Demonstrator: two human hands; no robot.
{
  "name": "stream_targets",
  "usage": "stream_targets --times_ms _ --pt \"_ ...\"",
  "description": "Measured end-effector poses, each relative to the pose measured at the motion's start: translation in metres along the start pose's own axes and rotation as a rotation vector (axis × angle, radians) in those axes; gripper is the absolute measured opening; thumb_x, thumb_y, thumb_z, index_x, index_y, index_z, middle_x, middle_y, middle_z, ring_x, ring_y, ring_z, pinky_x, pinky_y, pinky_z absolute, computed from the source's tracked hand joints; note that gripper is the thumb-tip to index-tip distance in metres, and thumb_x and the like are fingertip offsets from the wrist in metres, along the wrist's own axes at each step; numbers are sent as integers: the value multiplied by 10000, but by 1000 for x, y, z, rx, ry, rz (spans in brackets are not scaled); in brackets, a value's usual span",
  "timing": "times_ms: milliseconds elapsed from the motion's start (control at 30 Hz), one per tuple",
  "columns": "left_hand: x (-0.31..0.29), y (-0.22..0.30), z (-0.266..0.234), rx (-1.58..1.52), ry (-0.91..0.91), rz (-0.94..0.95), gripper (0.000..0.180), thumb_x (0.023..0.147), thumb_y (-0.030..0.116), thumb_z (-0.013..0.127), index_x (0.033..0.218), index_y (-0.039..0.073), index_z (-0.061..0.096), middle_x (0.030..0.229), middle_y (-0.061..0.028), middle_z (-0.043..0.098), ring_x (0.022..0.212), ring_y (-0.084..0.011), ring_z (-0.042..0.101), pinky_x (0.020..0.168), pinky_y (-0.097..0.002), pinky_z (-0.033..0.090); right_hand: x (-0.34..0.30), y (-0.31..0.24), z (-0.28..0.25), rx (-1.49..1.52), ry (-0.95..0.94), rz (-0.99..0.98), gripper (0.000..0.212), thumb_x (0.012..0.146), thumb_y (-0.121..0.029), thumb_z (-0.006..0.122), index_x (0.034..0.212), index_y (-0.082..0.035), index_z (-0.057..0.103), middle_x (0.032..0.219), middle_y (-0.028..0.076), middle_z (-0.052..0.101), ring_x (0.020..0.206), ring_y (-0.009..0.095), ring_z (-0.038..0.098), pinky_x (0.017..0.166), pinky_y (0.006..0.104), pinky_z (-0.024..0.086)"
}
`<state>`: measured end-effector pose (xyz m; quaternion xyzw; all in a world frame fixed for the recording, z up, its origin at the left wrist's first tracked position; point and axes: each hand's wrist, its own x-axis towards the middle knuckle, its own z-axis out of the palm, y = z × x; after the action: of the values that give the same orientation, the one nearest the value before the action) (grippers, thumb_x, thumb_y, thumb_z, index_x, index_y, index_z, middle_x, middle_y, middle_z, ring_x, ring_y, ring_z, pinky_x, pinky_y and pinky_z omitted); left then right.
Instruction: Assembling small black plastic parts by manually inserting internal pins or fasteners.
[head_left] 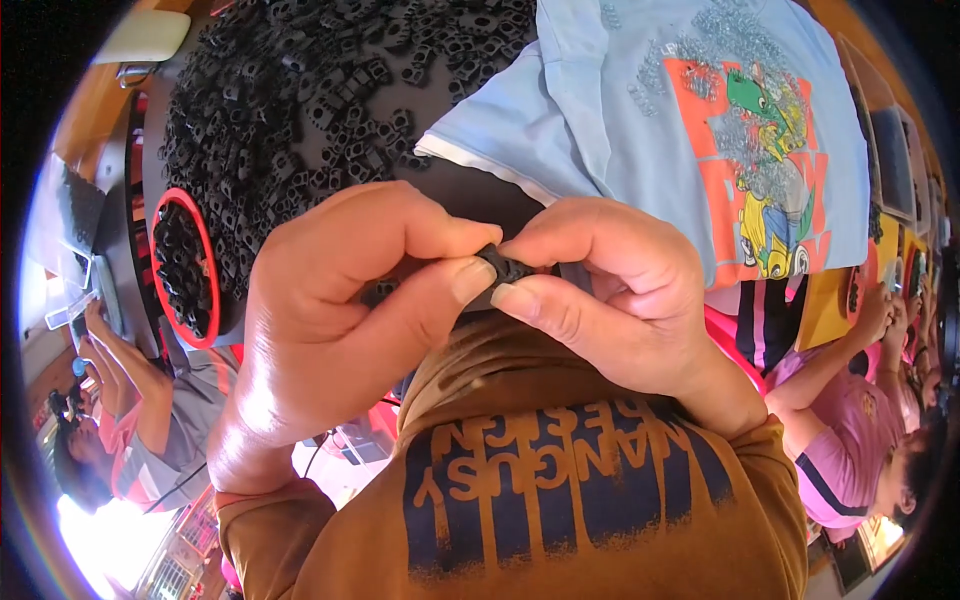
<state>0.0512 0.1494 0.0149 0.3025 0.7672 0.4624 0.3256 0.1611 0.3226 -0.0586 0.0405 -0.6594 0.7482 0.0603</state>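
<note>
Close in front of my chest, both hands pinch one small black plastic piece [507,266], which looks like a cord lock. My left hand [335,300] grips its left end between thumb and index finger. On the other end, the thumb and index finger of my right hand [625,290] close from the right. My fingertips cover most of the piece, so its exact form is hidden. Beyond my left hand, many similar black plastic pieces [260,120] lie heaped on the dark tabletop [470,190]. Many small metal springs [745,150] are scattered over a light blue T-shirt [630,170] at the right.
At the table's left edge stands a red-rimmed basket [214,270] full of black pieces. A pale stool seat [145,36] shows at the far left. One person [150,410] sits on the left; another in a pink shirt [850,440] works on the right.
</note>
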Motion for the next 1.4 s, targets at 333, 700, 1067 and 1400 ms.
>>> stream_targets --times_ms 333,700,1067,1400 --pt "6 -7 0 457 42 497 221 749 -35 681 969 -33 665 779 -105 599 673 -213 558 616 -310 425 2 -3 -4 115 -17 64 158 858 70 665 1012 65 627 969 113 646 873 152 609 775 268 473" --pt "17 -12 -3 374 -12 548 235 739 -89 648 970 -46 655 772 -109 603 633 -222 559 560 -316 421 0 -5 0 156 39 141 135 880 67 647 1013 61 621 956 82 645 813 87 581 713 220 466" --pt "11 -19 9 537 158 738 424 684 -56 771 1074 -69 604 882 -153 615 633 -185 575 545 -300 476 1 -11 7 550 111 216 147 879 73 646 1023 50 629 963 123 684 885 136 651 789 268 544" --pt "22 -38 19 619 288 951 408 704 -23 797 1060 -74 603 814 -129 598 601 -220 554 511 -320 464 4 -7 3 511 120 140 141 892 61 633 1033 50 631 979 121 683 892 139 648 790 275 538"
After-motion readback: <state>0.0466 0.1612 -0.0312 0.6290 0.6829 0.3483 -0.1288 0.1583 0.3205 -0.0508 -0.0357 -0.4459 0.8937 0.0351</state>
